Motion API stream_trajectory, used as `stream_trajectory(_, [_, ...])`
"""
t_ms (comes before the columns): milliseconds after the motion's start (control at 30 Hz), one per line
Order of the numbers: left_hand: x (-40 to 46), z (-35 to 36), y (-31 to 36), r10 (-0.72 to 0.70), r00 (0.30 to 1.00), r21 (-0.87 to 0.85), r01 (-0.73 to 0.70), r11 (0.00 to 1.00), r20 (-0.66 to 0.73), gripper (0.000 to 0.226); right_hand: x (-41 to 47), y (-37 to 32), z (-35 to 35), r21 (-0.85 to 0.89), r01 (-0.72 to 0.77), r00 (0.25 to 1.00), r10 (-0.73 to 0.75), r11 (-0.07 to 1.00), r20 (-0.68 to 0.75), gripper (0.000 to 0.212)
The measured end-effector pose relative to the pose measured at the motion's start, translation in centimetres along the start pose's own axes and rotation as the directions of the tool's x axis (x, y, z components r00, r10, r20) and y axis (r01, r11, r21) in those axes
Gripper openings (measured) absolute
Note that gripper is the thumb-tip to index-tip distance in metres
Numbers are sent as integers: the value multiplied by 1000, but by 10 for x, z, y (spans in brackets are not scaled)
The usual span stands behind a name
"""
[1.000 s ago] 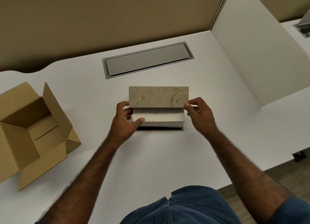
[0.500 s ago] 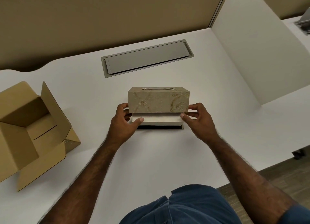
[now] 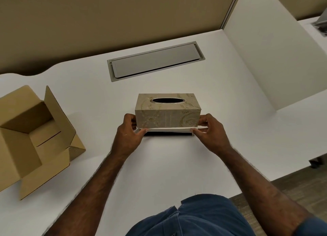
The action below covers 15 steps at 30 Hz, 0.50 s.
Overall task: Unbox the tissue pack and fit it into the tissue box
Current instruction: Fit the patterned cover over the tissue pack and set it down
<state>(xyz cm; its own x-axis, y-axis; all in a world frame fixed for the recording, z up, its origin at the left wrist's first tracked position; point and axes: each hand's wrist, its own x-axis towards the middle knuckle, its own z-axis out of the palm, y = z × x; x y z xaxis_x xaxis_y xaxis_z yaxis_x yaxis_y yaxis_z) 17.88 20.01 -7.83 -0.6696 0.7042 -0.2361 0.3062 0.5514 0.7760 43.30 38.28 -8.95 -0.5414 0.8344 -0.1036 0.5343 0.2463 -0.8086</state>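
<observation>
you were at the closing step: the patterned tissue box cover [image 3: 168, 118] sat almost fully down over the white tissue pack [image 3: 166, 129], of which only a thin strip showed above the black base [image 3: 167, 134] on the white table [image 3: 159, 165]. your left hand [image 3: 130, 136] gripped the cover's left end, thumb on the pack's edge, and your right hand [image 3: 210, 132] gripped the right end the same way. the oval slot [image 3: 168, 100] faced up, dark, with no tissue through it. the next move called for pressing the cover level onto the base, fingers clear of the seam. the opened cardboard box [image 3: 33, 136] lay well apart at left.
</observation>
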Motion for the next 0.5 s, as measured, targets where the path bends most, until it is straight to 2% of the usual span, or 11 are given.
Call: stream_trajectory(500, [1, 3, -3, 85, 995, 107, -78, 991, -61, 47, 3, 7, 15, -54, -35, 992, 28, 998, -127, 30])
